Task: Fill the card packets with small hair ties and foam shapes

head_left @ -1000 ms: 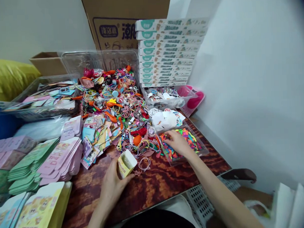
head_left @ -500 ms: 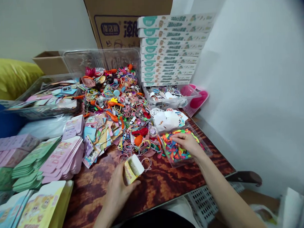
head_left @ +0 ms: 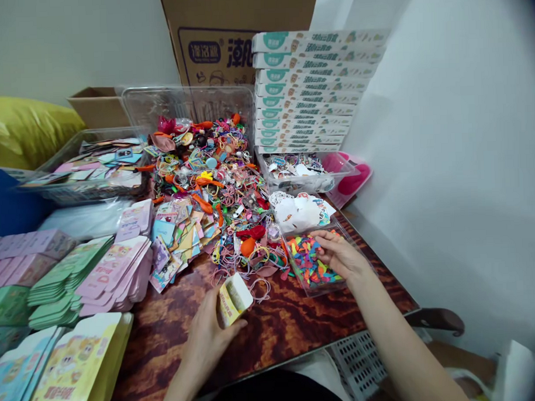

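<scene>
My left hand [head_left: 206, 331] is wrapped around a small yellow paper box [head_left: 229, 304]. Its top is open and tilted toward the right, with a white inner flap standing up. My right hand [head_left: 339, 253] is over the right part of a clear plastic tray [head_left: 317, 291] filled with small, bright rubber pieces [head_left: 311, 260] that look like tiny deflated balloons. The fingers of that hand are curled and drawn together at the pieces; what lies between them is too small to make out.
A large pile of trinkets and hair ties [head_left: 223, 190] spreads across the table [head_left: 188, 332]. Flat cartons [head_left: 107, 270] in several colours stand at left. White die-cut stickers [head_left: 298, 214] lie behind the tray. Stacked white boxes [head_left: 307, 94] rise at the back, near the wall.
The view has turned slightly left. My right hand's fingers have curled in more over the tray of rubber pieces. My left hand still holds the yellow box in the same pose.
</scene>
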Demonstrator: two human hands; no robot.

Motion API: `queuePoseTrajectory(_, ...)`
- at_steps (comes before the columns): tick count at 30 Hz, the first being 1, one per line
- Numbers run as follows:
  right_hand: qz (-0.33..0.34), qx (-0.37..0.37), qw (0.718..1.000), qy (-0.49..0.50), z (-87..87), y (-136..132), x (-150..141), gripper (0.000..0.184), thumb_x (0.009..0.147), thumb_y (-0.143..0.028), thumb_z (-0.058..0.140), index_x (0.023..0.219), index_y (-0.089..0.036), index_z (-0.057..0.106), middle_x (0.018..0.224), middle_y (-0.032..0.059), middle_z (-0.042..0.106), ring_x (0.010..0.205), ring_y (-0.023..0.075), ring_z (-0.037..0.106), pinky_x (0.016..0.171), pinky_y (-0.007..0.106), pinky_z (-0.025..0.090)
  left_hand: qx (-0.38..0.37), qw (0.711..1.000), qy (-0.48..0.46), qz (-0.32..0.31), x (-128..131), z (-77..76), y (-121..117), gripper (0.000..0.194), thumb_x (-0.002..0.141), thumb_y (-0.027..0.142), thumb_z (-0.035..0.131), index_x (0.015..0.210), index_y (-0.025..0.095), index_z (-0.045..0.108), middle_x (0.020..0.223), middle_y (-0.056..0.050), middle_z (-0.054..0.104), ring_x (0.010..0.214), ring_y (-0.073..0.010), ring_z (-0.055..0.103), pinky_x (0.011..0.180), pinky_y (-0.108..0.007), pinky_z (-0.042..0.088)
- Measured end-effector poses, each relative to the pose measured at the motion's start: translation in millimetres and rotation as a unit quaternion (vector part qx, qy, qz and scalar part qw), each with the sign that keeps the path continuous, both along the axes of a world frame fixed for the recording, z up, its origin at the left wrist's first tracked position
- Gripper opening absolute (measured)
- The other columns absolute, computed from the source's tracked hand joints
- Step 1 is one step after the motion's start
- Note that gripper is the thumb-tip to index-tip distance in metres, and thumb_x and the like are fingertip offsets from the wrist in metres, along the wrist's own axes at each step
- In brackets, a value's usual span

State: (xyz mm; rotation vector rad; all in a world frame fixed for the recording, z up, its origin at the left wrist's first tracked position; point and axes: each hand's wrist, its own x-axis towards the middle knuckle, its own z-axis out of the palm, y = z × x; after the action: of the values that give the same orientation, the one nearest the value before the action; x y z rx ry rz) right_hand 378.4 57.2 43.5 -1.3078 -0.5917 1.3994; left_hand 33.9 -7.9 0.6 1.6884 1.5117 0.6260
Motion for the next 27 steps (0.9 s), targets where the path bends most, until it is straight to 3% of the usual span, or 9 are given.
queuePoseTrajectory(5,-0.026,0.022,0.995,0.092,-1.9,2,0,0.022,0.064,-0.016,0.08,0.081,-0.021,0.067,0.066,-0.0047,0.058,0.046,0.0066,0.047,0.04,0.02,0.041,-0.011,1.0,0.002,-0.001,-1,-2.1,-1,0.065,0.074,0.033,0.074,0.131,0.02,0.046,0.125,-0.01,0.063,0.114,-0.0296,0.061,0.097,-0.044,0.047)
queuePoseTrajectory(8,-0.044,0.044,0.987,0.148,-0.6,2,-1,0.018,0.069,-0.012,0.074,0.079,-0.022,0.062,0.064,-0.0041,0.056,0.05,0.0091,0.051,0.046,0.023,0.049,-0.018,1.0,0.005,-0.005,-1,-2.6,0,0.064,0.075,0.034,0.073,0.13,0.02,0.045,0.127,-0.011,0.062,0.116,-0.0308,0.06,0.098,-0.046,0.046)
queuePoseTrajectory(12,-0.069,0.1,0.969,0.216,1.0,1,-1,0.021,0.067,-0.008,0.065,0.072,-0.023,0.051,0.054,-0.0078,0.042,0.047,0.0084,0.045,0.055,0.025,0.056,-0.026,1.0,0.009,-0.013,-2,-3.8,0,0.064,0.076,0.037,0.071,0.131,0.019,0.044,0.127,-0.013,0.061,0.116,-0.0314,0.059,0.099,-0.047,0.045)
queuePoseTrajectory(15,-0.071,0.132,0.957,0.248,0.9,1,-3,0.024,0.064,-0.004,0.06,0.07,-0.022,0.045,0.053,-0.0093,0.033,0.041,0.0054,0.034,0.042,0.015,0.048,-0.015,1.0,0.01,-0.016,-2,-5.6,1,0.066,0.076,0.038,0.072,0.132,0.019,0.044,0.128,-0.013,0.061,0.118,-0.0311,0.059,0.099,-0.045,0.045)
queuePoseTrajectory(20,-0.044,0.126,0.961,0.243,2.3,5,-3,0.02,0.068,-0.005,0.056,0.073,-0.022,0.045,0.067,-0.0047,0.048,0.041,0.0045,0.029,0.029,0.01,0.034,-0.005,1.0,0.011,-0.011,-3,-7.5,2,0.066,0.074,0.037,0.073,0.131,0.019,0.046,0.129,-0.012,0.062,0.118,-0.0312,0.06,0.096,-0.043,0.048)
queuePoseTrajectory(23,-0.018,0.095,0.976,0.195,4.9,12,1,0.013,0.076,-0.011,0.058,0.076,-0.021,0.05,0.072,-0.0015,0.054,0.042,0.0042,0.03,0.028,0.01,0.028,0.003,1.0,0.004,-0.011,-4,-7.4,2,0.066,0.074,0.038,0.073,0.132,0.02,0.048,0.128,-0.011,0.063,0.117,-0.0308,0.061,0.097,-0.042,0.049)
queuePoseTrajectory(27,-0.005,0.064,0.995,0.082,5.1,31,10,0.008,0.078,-0.017,0.065,0.081,-0.018,0.059,0.059,-0.0063,0.046,0.038,0.0028,0.022,0.029,0.01,0.02,-0.001,1.0,0.0,-0.011,-5,-6.9,1,0.067,0.073,0.038,0.074,0.132,0.019,0.048,0.128,-0.011,0.063,0.117,-0.0309,0.06,0.099,-0.043,0.048)
